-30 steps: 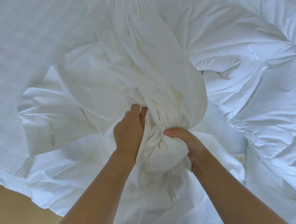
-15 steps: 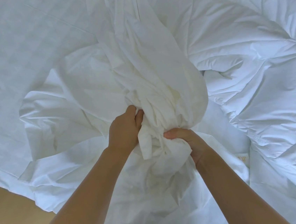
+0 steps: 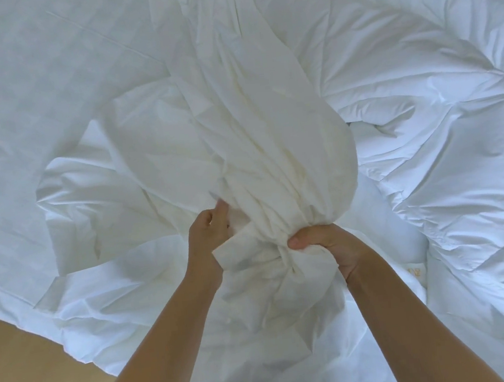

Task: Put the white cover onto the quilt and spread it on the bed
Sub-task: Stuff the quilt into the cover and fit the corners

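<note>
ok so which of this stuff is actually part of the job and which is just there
In the job:
cover, bunched and gripped by the right hand
left hand, at a fold of the cover, grip unclear
quilt, crumpled to the right
bed, under both

Just there:
wooden floor
small tag by the quilt

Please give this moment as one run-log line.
left hand: touches white cover, grip unclear | right hand: grips its bunched part | quilt: crumpled at right
</note>
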{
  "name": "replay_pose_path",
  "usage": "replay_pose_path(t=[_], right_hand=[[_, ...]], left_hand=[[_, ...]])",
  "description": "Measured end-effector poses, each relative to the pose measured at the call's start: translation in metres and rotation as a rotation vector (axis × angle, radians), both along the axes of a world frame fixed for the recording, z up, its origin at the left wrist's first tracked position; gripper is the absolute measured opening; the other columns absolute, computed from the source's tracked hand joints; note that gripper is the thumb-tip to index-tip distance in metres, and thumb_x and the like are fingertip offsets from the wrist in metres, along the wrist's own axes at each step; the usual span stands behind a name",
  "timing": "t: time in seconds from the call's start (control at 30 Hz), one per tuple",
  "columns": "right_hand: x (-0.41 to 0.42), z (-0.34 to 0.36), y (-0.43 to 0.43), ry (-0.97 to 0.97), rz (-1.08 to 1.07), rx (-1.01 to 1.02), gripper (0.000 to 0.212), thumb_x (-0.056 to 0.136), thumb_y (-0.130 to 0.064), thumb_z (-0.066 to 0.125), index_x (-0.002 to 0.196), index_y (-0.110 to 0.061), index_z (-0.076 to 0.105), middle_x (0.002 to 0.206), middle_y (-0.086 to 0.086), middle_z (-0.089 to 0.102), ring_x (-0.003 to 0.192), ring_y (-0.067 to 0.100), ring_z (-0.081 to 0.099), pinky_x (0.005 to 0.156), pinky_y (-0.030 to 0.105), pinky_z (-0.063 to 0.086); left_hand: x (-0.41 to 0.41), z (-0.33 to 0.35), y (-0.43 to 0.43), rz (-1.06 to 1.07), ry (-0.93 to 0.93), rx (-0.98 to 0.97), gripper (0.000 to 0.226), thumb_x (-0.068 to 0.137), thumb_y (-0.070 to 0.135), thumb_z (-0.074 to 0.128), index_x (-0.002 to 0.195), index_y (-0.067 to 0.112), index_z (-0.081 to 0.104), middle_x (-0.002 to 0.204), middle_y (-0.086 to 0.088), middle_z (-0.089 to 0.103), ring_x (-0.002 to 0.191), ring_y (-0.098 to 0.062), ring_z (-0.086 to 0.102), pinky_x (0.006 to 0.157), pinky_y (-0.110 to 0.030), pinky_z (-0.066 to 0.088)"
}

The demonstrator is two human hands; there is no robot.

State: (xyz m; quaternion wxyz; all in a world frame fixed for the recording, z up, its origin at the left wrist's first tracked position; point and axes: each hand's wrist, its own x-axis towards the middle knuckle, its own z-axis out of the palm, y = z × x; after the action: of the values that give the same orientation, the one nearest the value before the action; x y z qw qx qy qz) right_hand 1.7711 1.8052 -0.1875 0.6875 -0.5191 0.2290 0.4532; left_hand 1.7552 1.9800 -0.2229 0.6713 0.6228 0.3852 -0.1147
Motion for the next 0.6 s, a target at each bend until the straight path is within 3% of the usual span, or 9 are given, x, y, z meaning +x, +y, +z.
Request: replay_pose_path(t=[0.07,0.13,0.23,0.37,0.5,0.6], right_hand=[[-0.002,0.000,0.002,-0.016,-0.018,-0.017,0.033,0.054,-0.003,0.066,0.087,-0.005,0.071,0.084,0.014,0.071,0.071,0.025,0.070,0.058,0.029,0.055],[-0.004,0.001,0.010,-0.024,-0.080,0.041,0.036,0.057,-0.001,0.064,0.092,-0.004,0.069,0.086,0.014,0.072,0.072,0.026,0.071,0.057,0.029,0.055],[-0.009,0.002,0.022,-0.058,-0.229,0.169,0.034,0.062,0.002,0.055,0.094,-0.002,0.066,0.083,0.013,0.073,0.071,0.023,0.071,0.054,0.027,0.055],[-0.011,-0.006,0.022,-0.068,-0.240,0.140,0.034,0.060,-0.001,0.055,0.092,-0.003,0.065,0.079,0.011,0.072,0.069,0.021,0.071,0.055,0.026,0.055],[-0.011,-0.019,0.014,-0.018,-0.272,0.074,0.045,0.040,-0.010,0.072,0.084,-0.003,0.073,0.086,0.015,0.069,0.076,0.027,0.068,0.068,0.034,0.057],[-0.008,-0.018,0.000,-0.064,-0.246,-0.035,0.041,0.047,-0.009,0.076,0.087,-0.003,0.071,0.084,0.015,0.070,0.075,0.026,0.069,0.065,0.031,0.056]], left_hand=[[-0.001,0.007,0.001,-0.088,0.045,-0.173,0.035,0.091,0.048,0.052,0.092,0.014,0.059,0.081,0.001,0.061,0.073,-0.014,0.057,0.069,-0.027,0.044],[-0.005,0.010,-0.006,-0.228,-0.004,-0.135,0.030,0.092,0.047,0.052,0.104,0.020,0.055,0.099,0.006,0.062,0.090,-0.009,0.059,0.083,-0.026,0.046],[-0.014,0.008,-0.023,-0.244,-0.157,0.068,0.019,0.097,0.038,0.045,0.100,0.020,0.049,0.087,0.012,0.056,0.079,0.003,0.054,0.069,-0.009,0.042],[-0.014,-0.001,-0.023,-0.266,-0.253,0.207,0.023,0.095,0.035,0.047,0.087,0.015,0.051,0.071,0.000,0.054,0.064,-0.008,0.050,0.059,-0.016,0.040],[-0.005,0.004,-0.026,-0.421,-0.304,0.328,0.023,0.095,0.033,0.050,0.079,0.018,0.046,0.062,0.004,0.047,0.054,-0.004,0.044,0.052,-0.015,0.036],[0.002,0.022,-0.026,-0.588,-0.231,0.679,0.025,0.095,0.041,0.047,0.093,0.016,0.047,0.074,0.006,0.050,0.068,-0.011,0.049,0.061,-0.023,0.034]])
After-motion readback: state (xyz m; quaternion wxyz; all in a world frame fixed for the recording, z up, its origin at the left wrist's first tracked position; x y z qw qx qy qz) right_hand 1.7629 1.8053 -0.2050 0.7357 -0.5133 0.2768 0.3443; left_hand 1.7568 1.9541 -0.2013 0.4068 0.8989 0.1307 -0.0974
